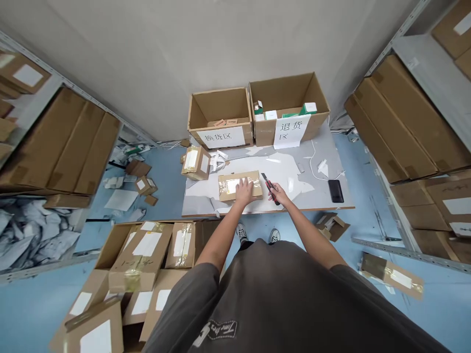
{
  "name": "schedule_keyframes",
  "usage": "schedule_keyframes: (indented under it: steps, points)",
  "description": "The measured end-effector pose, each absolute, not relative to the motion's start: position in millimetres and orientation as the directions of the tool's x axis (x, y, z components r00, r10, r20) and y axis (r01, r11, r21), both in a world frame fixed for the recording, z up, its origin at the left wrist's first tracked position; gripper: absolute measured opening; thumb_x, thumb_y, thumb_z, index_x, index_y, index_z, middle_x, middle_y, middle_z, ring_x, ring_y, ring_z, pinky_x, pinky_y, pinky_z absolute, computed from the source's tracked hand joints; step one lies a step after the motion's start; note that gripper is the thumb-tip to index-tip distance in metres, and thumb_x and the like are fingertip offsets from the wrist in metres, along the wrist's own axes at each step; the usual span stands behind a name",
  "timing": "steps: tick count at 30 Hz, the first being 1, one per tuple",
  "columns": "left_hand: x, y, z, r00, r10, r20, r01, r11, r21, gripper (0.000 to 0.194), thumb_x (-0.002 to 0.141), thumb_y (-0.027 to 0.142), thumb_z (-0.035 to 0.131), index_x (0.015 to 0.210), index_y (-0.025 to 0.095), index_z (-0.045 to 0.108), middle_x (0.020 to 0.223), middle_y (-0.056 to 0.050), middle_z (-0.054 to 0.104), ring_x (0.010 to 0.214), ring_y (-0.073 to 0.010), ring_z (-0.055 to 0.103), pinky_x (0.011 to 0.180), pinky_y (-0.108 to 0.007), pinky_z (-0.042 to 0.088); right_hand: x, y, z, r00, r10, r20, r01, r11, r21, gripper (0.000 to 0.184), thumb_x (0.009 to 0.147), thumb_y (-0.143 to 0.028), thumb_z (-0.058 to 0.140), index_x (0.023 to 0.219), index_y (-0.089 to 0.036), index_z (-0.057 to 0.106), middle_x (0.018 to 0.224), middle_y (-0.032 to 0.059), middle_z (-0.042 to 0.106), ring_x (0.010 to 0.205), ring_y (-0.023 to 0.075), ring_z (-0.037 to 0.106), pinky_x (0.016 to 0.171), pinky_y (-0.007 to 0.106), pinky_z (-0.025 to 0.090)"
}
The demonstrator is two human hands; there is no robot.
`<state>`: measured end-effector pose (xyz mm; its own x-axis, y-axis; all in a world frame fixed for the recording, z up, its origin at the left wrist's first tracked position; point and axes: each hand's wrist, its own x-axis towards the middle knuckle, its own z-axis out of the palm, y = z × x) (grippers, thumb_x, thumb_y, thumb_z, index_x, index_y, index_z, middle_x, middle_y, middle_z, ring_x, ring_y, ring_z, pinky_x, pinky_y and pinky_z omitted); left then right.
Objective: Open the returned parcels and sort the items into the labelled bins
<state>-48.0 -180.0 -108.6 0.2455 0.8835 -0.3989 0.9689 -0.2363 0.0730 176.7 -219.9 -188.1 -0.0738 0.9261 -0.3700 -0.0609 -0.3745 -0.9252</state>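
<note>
A taped cardboard box [227,182] with a white label lies near the front edge of the table [320,166]. My left hand [244,191] rests on top of it, fingers spread. Just right of the box, my right hand [278,193] is closed around a red and black utility knife [270,189]. The knife's tip points up and away from me, beside the box's right end and apart from it.
Behind stand two open cartons with paper signs: the left carton [220,104] and the right carton [285,88], holding small boxes. A smaller parcel [196,163] and a black phone [335,191] lie on the table. A large carton of parcels [143,260] stands at my left.
</note>
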Motion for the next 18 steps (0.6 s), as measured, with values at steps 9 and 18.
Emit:
schedule_keyframes:
  steps: [9, 18]
  points:
    - [-24.0, -166.5, -109.5, 0.24, 0.883, -0.404, 0.969, -0.24, 0.052, 0.101, 0.076, 0.055, 0.088, 0.16, 0.02, 0.046, 0.176, -0.025, 0.033, 0.159, -0.043, 0.033, 0.126, -0.057, 0.03, 206.0, -204.2, -176.1, -0.158, 0.842, -0.516, 0.348, -0.441, -0.827, 0.024, 0.101, -0.05, 0.064, 0.104, -0.025, 0.062, 0.056, -0.0093, 0.059, 0.037, 0.0117, 0.053, 0.04, 0.021, 0.041]
    - [-38.6, -176.4, -107.7, 0.338, 0.889, -0.31, 0.941, -0.318, 0.114, 0.091, 0.076, 0.06, 0.087, 0.152, 0.023, 0.053, 0.168, -0.023, 0.043, 0.151, -0.0436, 0.04, 0.123, -0.057, 0.03, 212.6, -163.9, -156.4, -0.311, 0.753, -0.58, 0.426, -0.435, -0.793, 0.026, 0.094, -0.049, 0.073, 0.101, -0.025, 0.069, 0.051, -0.0089, 0.057, 0.035, 0.0135, 0.05, 0.039, 0.023, 0.039]
